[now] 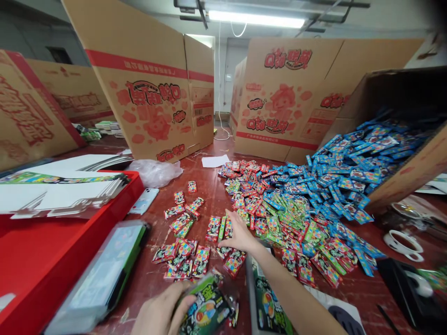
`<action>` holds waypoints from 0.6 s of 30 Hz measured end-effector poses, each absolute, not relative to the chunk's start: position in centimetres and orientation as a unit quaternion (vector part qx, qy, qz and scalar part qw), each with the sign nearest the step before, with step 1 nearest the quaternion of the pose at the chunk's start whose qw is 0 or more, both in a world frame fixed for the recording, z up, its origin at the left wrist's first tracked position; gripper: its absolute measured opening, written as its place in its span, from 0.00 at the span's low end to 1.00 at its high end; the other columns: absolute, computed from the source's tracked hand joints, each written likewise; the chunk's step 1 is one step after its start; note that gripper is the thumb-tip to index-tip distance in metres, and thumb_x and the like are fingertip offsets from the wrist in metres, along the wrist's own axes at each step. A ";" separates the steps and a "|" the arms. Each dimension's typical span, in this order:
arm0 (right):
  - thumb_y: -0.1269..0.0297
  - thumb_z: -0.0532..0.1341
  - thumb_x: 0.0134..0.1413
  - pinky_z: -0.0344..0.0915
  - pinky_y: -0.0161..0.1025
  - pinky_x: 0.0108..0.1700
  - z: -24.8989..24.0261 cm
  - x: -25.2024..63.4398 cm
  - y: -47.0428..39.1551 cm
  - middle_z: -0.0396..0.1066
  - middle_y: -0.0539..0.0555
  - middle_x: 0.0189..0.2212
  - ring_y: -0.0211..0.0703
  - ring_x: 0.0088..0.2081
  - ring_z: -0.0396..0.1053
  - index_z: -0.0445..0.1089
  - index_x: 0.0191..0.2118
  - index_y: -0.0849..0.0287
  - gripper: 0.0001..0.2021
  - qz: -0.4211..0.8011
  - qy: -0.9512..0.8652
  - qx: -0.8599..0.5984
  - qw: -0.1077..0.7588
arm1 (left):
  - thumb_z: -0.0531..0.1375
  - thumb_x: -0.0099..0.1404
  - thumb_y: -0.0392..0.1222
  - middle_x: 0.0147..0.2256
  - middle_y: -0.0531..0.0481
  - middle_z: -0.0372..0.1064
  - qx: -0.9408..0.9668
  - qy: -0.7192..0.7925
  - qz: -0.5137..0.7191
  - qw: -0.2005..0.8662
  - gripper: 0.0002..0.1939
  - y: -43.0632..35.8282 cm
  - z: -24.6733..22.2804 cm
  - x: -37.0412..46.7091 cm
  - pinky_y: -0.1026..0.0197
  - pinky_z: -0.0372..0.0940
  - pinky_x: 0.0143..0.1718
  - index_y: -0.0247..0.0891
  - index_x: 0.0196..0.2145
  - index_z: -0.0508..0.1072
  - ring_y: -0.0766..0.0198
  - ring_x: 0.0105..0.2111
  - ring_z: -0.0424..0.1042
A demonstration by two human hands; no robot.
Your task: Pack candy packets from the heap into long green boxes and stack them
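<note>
My left hand [164,309], at the bottom, is closed on a dark green printed pouch [206,304] with colourful pictures. Small shiny packets lie by the pouch's right side; whether they are inside it cannot be made out. My right hand [240,235] reaches over the table with thumb and fingers around small red and green packets [222,228]. Under my right forearm lies another dark green pouch [267,298], partly covered. Loose small red packets [181,223] lie in clusters to the left of my right hand. A large heap of red and green packets [289,214] spreads to its right.
Blue packets [345,181] spill from a tipped carton [412,172] on the right. Printed cartons [157,93] stand behind. At left are a red tray [87,242] with white sheets, a phone [144,201] and a plastic-wrapped stack [101,270]. A white cup [403,244] stands far right.
</note>
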State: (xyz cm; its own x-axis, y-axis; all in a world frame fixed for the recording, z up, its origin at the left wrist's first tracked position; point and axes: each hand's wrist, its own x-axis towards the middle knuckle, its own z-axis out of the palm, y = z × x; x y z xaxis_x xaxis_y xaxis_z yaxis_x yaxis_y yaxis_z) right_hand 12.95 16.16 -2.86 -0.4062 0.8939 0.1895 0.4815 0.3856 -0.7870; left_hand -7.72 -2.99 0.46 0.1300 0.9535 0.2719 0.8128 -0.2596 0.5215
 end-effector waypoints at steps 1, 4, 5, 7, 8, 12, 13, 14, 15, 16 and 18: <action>0.65 0.74 0.22 0.42 0.58 0.61 -3.9 12.4 17.3 0.57 0.66 0.58 0.63 0.61 0.48 0.58 0.57 0.60 0.48 0.319 -0.773 -0.450 0.313 | 0.51 0.68 0.50 0.36 0.56 0.75 0.730 0.606 0.288 0.131 0.10 -3.1 0.2 -8.1 0.71 0.68 0.33 0.48 0.42 0.68 0.65 0.34 0.76; 0.66 0.71 0.26 0.43 0.57 0.61 -5.7 11.5 18.0 0.59 0.65 0.56 0.60 0.59 0.52 0.58 0.55 0.60 0.43 0.319 -0.766 -0.448 0.332 | 0.50 0.68 0.49 0.39 0.56 0.75 0.701 0.631 0.296 0.151 0.10 -3.1 -0.5 -9.0 0.72 0.67 0.36 0.49 0.41 0.69 0.65 0.37 0.75; 0.66 0.70 0.28 0.47 0.55 0.60 -5.8 11.7 17.6 0.60 0.63 0.54 0.58 0.58 0.55 0.58 0.54 0.60 0.40 0.340 -0.750 -0.437 0.361 | 0.50 0.68 0.50 0.39 0.56 0.75 0.690 0.642 0.298 0.153 0.11 -3.0 -0.7 -9.2 0.71 0.68 0.37 0.49 0.41 0.69 0.65 0.38 0.75; 0.65 0.69 0.31 0.56 0.51 0.56 -5.2 12.6 16.2 0.63 0.60 0.51 0.54 0.53 0.61 0.58 0.52 0.56 0.37 0.441 -0.679 -0.396 0.432 | 0.50 0.67 0.51 0.40 0.56 0.75 0.673 0.659 0.298 0.158 0.12 -2.6 -1.1 -9.3 0.69 0.68 0.39 0.48 0.41 0.70 0.63 0.39 0.75; 0.64 0.69 0.33 0.60 0.49 0.53 -4.7 13.3 15.3 0.64 0.57 0.49 0.51 0.51 0.63 0.58 0.51 0.54 0.35 0.507 -0.624 -0.371 0.465 | 0.50 0.67 0.52 0.40 0.55 0.75 0.667 0.664 0.296 0.165 0.13 -2.3 -1.2 -9.2 0.67 0.68 0.39 0.48 0.42 0.70 0.62 0.39 0.75; 0.64 0.69 0.37 0.66 0.40 0.43 -2.7 16.5 12.1 0.66 0.53 0.45 0.44 0.43 0.67 0.62 0.47 0.51 0.27 0.663 -0.439 -0.313 0.520 | 0.48 0.68 0.52 0.40 0.51 0.75 0.654 0.665 0.291 0.215 0.16 -0.7 -1.2 -8.0 0.62 0.68 0.42 0.45 0.41 0.72 0.59 0.40 0.74; 0.64 0.70 0.36 0.66 0.39 0.41 -2.4 17.1 11.5 0.67 0.53 0.45 0.43 0.42 0.68 0.63 0.46 0.51 0.27 0.679 -0.426 -0.303 0.516 | 0.48 0.68 0.52 0.40 0.51 0.75 0.652 0.662 0.293 0.227 0.16 -0.3 -1.2 -7.6 0.61 0.68 0.42 0.45 0.41 0.73 0.59 0.40 0.74; 0.64 0.71 0.35 0.66 0.37 0.38 -2.2 17.7 11.0 0.68 0.53 0.43 0.43 0.40 0.68 0.63 0.46 0.51 0.28 0.693 -0.424 -0.292 0.506 | 0.48 0.68 0.51 0.40 0.50 0.75 0.650 0.658 0.295 0.238 0.17 0.0 -1.1 -7.2 0.61 0.67 0.43 0.44 0.40 0.73 0.59 0.40 0.73; 0.63 0.72 0.34 0.66 0.36 0.35 -2.0 18.1 10.5 0.69 0.52 0.40 0.42 0.37 0.68 0.63 0.46 0.52 0.29 0.702 -0.429 -0.287 0.491 | 0.49 0.68 0.51 0.40 0.50 0.75 0.648 0.655 0.298 0.248 0.17 0.3 -1.0 -6.8 0.61 0.67 0.42 0.44 0.40 0.73 0.58 0.40 0.73; 0.62 0.72 0.33 0.65 0.35 0.33 -1.9 18.4 10.2 0.69 0.51 0.37 0.41 0.34 0.68 0.64 0.45 0.53 0.28 0.703 -0.440 -0.292 0.476 | 0.49 0.68 0.51 0.40 0.50 0.75 0.647 0.653 0.300 0.256 0.17 0.4 -1.0 -6.5 0.61 0.67 0.42 0.43 0.40 0.74 0.58 0.40 0.73; 0.60 0.72 0.35 0.63 0.33 0.29 -1.5 18.6 9.5 0.69 0.49 0.31 0.38 0.29 0.68 0.64 0.42 0.56 0.25 0.680 -0.473 -0.330 0.453 | 0.49 0.68 0.51 0.39 0.50 0.75 0.645 0.648 0.302 0.269 0.17 0.7 -0.8 -6.0 0.60 0.67 0.42 0.43 0.39 0.74 0.58 0.39 0.73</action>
State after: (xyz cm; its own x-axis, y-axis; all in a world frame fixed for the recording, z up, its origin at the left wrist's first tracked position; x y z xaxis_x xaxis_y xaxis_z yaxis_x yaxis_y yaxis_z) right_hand 18.60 9.53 -1.50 -0.3717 0.9281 -0.0211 -0.3038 -0.1431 -0.9419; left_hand -5.98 0.66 -0.81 -0.0228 0.9989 0.0420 0.6738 -0.0157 0.7387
